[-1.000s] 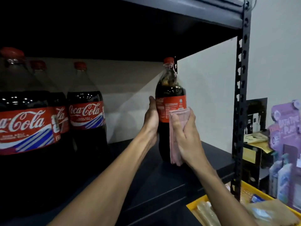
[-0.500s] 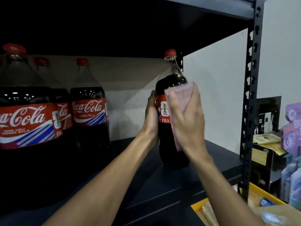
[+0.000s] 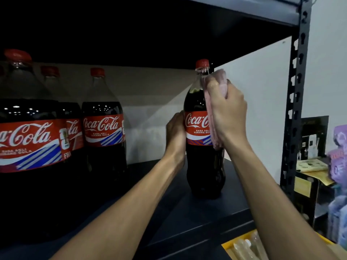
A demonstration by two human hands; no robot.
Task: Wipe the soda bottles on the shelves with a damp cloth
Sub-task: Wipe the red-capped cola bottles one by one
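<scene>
A large cola bottle with a red cap and red label stands upright on the dark shelf, right of centre. My left hand grips its left side at label height. My right hand holds a folded pink cloth against the bottle's right shoulder and neck, just below the cap. The cloth hangs down over the right part of the label. Three more cola bottles stand in a group at the left of the same shelf.
A dark perforated metal upright frames the shelf at the right, with a shelf board overhead. Beyond it sit a black box, papers and purple packages. A yellow tray with wrapped items lies below at the lower right.
My right hand has slid the cloth up from the label to the bottle's shoulder and neck. The bottle has turned, so the logo now faces me. My left hand keeps its grip.
</scene>
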